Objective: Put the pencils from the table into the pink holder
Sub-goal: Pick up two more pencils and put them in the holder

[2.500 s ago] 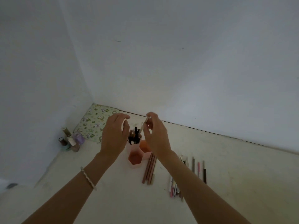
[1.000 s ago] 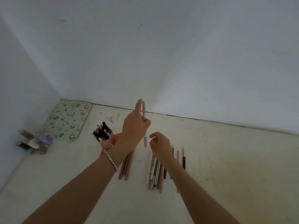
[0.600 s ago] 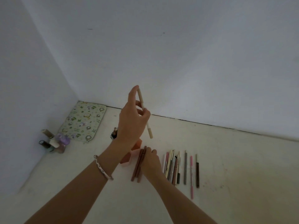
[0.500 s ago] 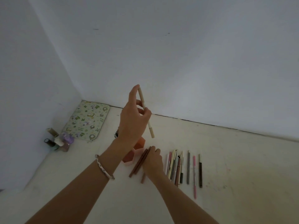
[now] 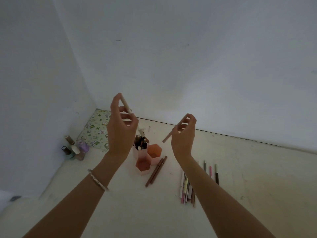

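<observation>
White walls meet in a corner behind a pale bench (image 5: 257, 186). We record the pink holder (image 5: 142, 172) standing on it: three hexagonal cells, the rear-left one already stocked. The left grip (image 5: 120, 133) is raised with the back of the hand toward us and pinches a pale pencil (image 5: 125, 103) between thumb and fingertips. The pencil's long axis runs steeply, its lower end directed down and right toward the stocked cell. The right grip (image 5: 183, 140), also raised, pinches a tan pencil (image 5: 168, 137) that slants down and left toward the holder. The holder lies below and between both grips, nearer the left. We judge the left pencil better placed to go in first. Two brown pencils (image 5: 155, 171) lie just beside the holder, and a row of pencils (image 5: 186, 188) remains by the right forearm.
</observation>
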`<action>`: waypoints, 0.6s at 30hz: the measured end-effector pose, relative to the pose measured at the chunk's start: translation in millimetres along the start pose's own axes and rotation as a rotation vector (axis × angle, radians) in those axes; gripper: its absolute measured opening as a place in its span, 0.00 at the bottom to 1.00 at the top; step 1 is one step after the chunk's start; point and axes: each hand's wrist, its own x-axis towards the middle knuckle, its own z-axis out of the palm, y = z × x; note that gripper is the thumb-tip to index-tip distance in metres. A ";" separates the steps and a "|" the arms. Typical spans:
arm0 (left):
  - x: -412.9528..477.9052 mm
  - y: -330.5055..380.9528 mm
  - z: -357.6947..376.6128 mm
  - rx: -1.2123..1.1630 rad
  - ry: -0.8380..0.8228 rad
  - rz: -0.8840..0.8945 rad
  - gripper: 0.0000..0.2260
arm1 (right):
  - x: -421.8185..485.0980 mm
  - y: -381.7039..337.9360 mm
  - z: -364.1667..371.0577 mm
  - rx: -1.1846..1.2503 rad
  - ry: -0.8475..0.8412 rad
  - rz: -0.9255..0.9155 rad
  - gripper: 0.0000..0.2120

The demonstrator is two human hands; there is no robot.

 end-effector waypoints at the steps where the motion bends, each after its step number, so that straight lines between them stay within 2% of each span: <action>1: -1.8 -5.0 -2.1 0.045 -0.025 0.018 0.30 | -0.8 -9.6 3.3 0.057 0.000 -0.023 0.25; 5: -22.4 -23.0 -5.8 0.220 -0.218 0.060 0.29 | -11.0 -37.6 14.6 0.157 -0.030 -0.108 0.29; 10: -25.6 -33.1 -11.8 0.419 -0.196 0.237 0.11 | -20.5 -46.6 22.2 0.196 -0.069 -0.211 0.24; 12: -19.1 -32.3 -11.5 0.486 -0.264 0.291 0.05 | -25.4 -47.2 26.9 0.197 -0.094 -0.227 0.23; 13: -19.6 -33.4 -11.2 0.551 -0.328 0.304 0.05 | -27.2 -46.6 28.6 0.191 -0.099 -0.234 0.24; 15: -27.2 -38.1 -13.8 0.653 -0.411 0.303 0.13 | -29.1 -41.9 30.7 0.170 -0.112 -0.241 0.25; 16: -28.6 -39.8 -17.1 0.654 -0.375 0.295 0.15 | -29.8 -39.1 31.4 0.158 -0.124 -0.245 0.24; 18: -21.5 -41.1 -22.5 0.594 -0.184 0.250 0.14 | -32.0 -32.6 33.6 0.127 -0.156 -0.257 0.22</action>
